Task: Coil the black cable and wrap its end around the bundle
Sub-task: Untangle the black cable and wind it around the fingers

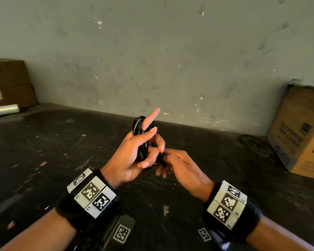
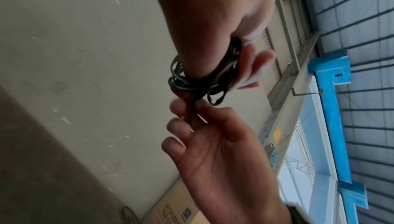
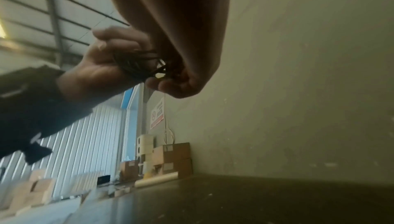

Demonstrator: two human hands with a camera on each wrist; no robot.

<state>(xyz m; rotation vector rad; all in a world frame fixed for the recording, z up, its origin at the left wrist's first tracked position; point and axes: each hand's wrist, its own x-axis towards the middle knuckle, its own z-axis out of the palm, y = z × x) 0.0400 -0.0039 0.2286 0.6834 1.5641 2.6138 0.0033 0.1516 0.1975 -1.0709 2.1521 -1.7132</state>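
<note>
The black cable is wound into a small bundle point(image 1: 137, 125) held above the dark table point(image 1: 58, 153). My left hand point(image 1: 129, 153) grips the bundle, its loops running around the fingers, with the index finger pointing straight up. In the left wrist view the coil point(image 2: 192, 81) sits under my left thumb, and the cable's end point(image 2: 191, 113) drops from it into my right hand point(image 2: 204, 136), which pinches it between fingertips. In the head view my right hand point(image 1: 179, 163) sits just below and right of the bundle, touching the left hand. The right wrist view shows the bundle point(image 3: 138, 66) in the left hand.
A cardboard box point(image 1: 301, 131) stands on the table at the right by the wall, with another dark coil point(image 1: 254, 144) lying beside it. Stacked brown boxes point(image 1: 9, 82) and a pale roll point(image 1: 4, 110) are at the far left. A grey wall runs along the back.
</note>
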